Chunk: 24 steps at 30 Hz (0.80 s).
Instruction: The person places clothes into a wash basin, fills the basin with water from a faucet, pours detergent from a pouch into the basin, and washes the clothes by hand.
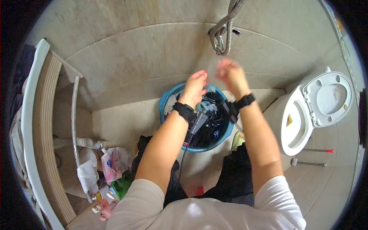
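My left hand (pixel 196 87) is raised over a blue basin (pixel 165 135), its fingers loosely bent and apart, holding nothing. Blurred by motion, my right hand (pixel 232 76) is just below the wall tap (pixel 219 49); its fingers look partly spread, and I see nothing in them. Faint water seems to fall between the hands. Dark wet cloth (pixel 203 138) and some pale blue fabric (pixel 208 105) lie in the basin, with white cloth at its left side. Both wrists wear black bands, each with a small dark device; a cable runs down from the left one.
A toilet (pixel 285 143) with raised lid stands at the right. Coiled metal hose (pixel 232 14) hangs above the tap. On the left are a washbasin stand (pixel 43 126), a drain pipe (pixel 89 143), a pink pouch (pixel 117 163) and several bottles. My slippered foot (pixel 238 140) is beside the basin.
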### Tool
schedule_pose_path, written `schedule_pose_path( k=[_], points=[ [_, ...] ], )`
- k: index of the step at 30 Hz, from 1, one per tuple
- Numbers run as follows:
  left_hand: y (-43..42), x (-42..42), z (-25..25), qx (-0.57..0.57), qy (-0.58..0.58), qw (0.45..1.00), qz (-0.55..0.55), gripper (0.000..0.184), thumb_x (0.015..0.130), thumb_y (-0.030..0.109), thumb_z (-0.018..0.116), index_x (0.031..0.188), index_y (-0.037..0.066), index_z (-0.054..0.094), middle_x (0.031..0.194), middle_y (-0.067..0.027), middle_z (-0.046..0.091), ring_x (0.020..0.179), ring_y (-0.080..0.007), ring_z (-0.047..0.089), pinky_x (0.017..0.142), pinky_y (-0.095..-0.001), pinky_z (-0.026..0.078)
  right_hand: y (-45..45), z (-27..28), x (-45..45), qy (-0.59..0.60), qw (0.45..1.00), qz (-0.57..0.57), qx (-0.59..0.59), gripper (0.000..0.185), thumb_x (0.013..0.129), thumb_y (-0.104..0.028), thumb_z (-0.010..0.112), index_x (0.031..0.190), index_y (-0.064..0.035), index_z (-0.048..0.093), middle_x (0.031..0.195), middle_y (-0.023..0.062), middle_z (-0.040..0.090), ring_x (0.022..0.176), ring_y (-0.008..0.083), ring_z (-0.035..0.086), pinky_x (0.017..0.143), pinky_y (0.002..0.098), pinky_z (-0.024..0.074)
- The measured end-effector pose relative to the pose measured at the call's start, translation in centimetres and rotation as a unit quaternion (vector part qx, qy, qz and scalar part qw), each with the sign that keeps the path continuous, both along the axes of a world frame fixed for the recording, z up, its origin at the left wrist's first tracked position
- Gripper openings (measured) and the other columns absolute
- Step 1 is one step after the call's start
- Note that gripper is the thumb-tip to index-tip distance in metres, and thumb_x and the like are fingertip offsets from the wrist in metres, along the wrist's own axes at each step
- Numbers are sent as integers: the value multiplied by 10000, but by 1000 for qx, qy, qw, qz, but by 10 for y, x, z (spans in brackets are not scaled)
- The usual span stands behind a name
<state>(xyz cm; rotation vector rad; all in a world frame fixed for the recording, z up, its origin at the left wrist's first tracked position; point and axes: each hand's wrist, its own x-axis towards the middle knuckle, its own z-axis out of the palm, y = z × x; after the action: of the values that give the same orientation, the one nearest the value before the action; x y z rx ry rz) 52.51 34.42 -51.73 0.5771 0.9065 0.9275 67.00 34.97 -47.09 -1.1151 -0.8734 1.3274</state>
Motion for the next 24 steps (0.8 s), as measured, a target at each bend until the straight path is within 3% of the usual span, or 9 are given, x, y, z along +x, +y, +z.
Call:
schedule_pose_path(
  k=[1, 2, 5, 12, 15, 19, 24],
  points=[
    [1, 4, -2, -18, -38, 999, 0, 364, 856, 201, 550, 1209, 167, 470, 1052, 16, 557, 921, -152, 517, 833, -432, 368, -3, -21, -7, 102, 992, 57, -54, 115, 858, -83, 482, 944, -41, 544, 778, 41, 562, 674, 157, 532, 603, 313, 493],
    [3, 7, -6, -28, -87, 996, 16, 360, 857, 153, 547, 1207, 133, 466, 980, 8, 574, 810, -118, 521, 754, -351, 425, -20, -10, -26, 153, 982, 41, -102, 127, 863, -89, 479, 957, -34, 544, 828, 60, 575, 716, 171, 544, 658, 318, 493],
    [2, 12, -7, -13, -131, 988, 79, 346, 860, 129, 539, 1197, 91, 467, 985, -18, 574, 804, -109, 529, 696, -280, 453, -12, -30, -33, 248, 953, 8, -173, 155, 867, -89, 462, 974, -18, 549, 920, 98, 582, 837, 203, 558, 757, 308, 475],
    [17, 24, -24, 51, -115, 986, 110, 284, 846, 66, 525, 1125, 17, 509, 970, -69, 595, 868, -154, 571, 755, -283, 468, 8, -62, -19, 355, 917, 97, -155, 207, 876, -121, 422, 986, -4, 553, 958, 125, 593, 877, 238, 574, 789, 355, 478],
    [24, 31, -37, 99, -137, 981, 100, 236, 838, 78, 545, 1065, 11, 543, 954, -62, 603, 841, -150, 577, 757, -275, 466, 6, -48, -12, 309, 932, 93, -163, 209, 874, -128, 428, 998, 0, 537, 947, 129, 593, 883, 243, 576, 793, 364, 480],
    [18, 26, -18, 100, -177, 974, 103, 194, 820, 125, 589, 980, 15, 590, 889, -54, 620, 809, -133, 578, 719, -258, 463, 10, -43, 7, 274, 936, 97, -198, 209, 870, -130, 440, 978, 14, 547, 945, 135, 597, 890, 254, 576, 815, 373, 478],
    [15, 35, -17, 94, -96, 977, 166, 186, 815, 153, 583, 933, 9, 587, 842, -39, 603, 738, -121, 555, 644, -257, 456, 12, -38, 13, 223, 939, 156, -210, 225, 875, -132, 442, 1011, 18, 540, 1008, 141, 592, 941, 257, 563, 852, 389, 447]
  ],
)
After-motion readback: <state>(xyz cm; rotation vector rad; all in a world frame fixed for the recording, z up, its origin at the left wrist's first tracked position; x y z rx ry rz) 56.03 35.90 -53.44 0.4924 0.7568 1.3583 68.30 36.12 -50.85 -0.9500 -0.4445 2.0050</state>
